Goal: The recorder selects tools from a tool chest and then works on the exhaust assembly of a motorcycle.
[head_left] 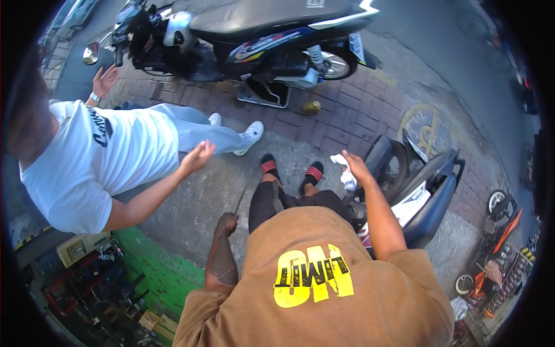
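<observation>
Brown shirt cloth [324, 301] with a yellow print fills the lower middle of the view, nearest the lens, and both of the wearer's forearms run up from it.

At the left, the person's left hand [226, 223] is curled shut around the end of a thin dark rod-like tool [240, 199] that points up and slightly right over the grey concrete pavement [191, 202]; the hand and forearm are smeared dark. What kind of tool it is cannot be told. It hangs just beside the left knee of the black trousers [272, 202], clear of the ground.

At the right, the right hand [357, 168] is closed on a crumpled white rag [345, 173], which bulges out to the left of the fingers. Hand and rag sit at the upper edge of a dark scooter [422, 191], near its black front panels, with a white panel showing lower on its side. The scooter stands at the right edge of the concrete slab, where the red brick paving [358, 110] begins.

Ahead of the knees, two feet in black slippers with red stripes [292, 168] rest on the concrete.

To the left, another person in a white shirt [92, 162] and pale jeans leans in, one open hand [199, 156] held out palm up above the concrete, well apart from the rod; the other hand [104, 81] is raised near the far left. Beyond them a black motorcycle [254, 40] is parked across the bricks at the top, a small yellow object [312, 107] on the ground beside its stand.
</observation>
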`<state>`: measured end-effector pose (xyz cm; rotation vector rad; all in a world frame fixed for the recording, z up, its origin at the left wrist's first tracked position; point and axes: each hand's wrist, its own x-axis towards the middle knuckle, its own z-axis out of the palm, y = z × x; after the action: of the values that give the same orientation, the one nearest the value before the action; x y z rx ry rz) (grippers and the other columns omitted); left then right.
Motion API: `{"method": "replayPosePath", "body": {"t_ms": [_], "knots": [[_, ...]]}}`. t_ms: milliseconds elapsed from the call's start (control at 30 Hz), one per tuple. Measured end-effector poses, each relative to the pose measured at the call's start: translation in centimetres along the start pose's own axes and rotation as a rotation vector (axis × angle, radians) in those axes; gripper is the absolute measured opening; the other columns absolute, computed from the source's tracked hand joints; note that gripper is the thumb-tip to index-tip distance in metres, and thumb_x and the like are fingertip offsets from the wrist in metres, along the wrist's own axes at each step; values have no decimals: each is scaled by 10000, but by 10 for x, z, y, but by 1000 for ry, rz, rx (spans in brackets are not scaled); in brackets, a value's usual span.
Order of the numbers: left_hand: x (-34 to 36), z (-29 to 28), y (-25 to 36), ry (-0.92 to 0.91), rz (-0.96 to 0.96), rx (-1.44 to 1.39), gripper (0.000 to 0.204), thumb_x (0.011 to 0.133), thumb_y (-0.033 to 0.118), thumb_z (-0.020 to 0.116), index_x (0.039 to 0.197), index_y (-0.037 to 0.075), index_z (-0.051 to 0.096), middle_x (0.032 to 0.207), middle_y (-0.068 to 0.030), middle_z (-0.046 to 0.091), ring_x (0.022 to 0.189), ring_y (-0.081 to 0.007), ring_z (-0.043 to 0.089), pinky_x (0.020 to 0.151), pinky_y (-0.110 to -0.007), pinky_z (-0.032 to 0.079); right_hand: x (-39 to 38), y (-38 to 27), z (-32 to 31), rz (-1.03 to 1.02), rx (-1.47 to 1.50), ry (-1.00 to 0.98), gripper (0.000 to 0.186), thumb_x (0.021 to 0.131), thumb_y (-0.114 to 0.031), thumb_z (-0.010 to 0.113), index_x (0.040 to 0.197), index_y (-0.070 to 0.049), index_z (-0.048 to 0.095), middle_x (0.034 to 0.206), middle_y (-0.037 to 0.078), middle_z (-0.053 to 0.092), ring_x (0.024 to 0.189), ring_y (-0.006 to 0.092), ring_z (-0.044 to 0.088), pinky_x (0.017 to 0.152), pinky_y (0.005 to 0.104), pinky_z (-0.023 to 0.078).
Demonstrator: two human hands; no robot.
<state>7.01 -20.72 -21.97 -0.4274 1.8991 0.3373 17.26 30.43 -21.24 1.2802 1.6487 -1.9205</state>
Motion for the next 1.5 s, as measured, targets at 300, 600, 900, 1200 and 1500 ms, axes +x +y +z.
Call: {"method": "replayPosePath", "body": {"t_ms": [300,600,900,1200,1500], "knots": [[47,-54,80,11,296,141,380,930,313,544,1169,28,622,764,-133,654,593,-240,614,524,-408,478,-30,62,41,362,458,203,495,916,-530,579,1116,-83,653,743,35,578,616,182,614,565,371,538],[91,-82,104,72,411,339,373,921,267,551,1215,50,625,1098,-223,669,1035,-350,650,907,-405,498,-54,47,70,305,585,288,484,915,-511,594,1100,-66,634,787,51,613,654,193,643,589,363,544],[60,-67,158,294,626,386,542,950,499,460,1184,36,614,965,-169,690,855,-327,678,759,-432,527,-20,47,59,336,752,195,472,897,-561,585,1001,-105,645,790,46,626,677,211,649,589,370,532],[45,-33,235,-152,362,-115,536,959,511,490,1105,11,617,732,-80,582,615,-185,593,530,-351,470,15,20,39,273,725,46,487,921,-539,562,1072,-79,613,788,42,602,703,212,649,651,382,558],[140,50,258,157,670,252,419,951,348,514,1133,-18,608,917,-198,671,855,-349,661,751,-442,519,-18,66,78,432,975,-134,428,961,-483,491,1123,-106,613,870,70,687,793,234,689,728,393,569]]}}
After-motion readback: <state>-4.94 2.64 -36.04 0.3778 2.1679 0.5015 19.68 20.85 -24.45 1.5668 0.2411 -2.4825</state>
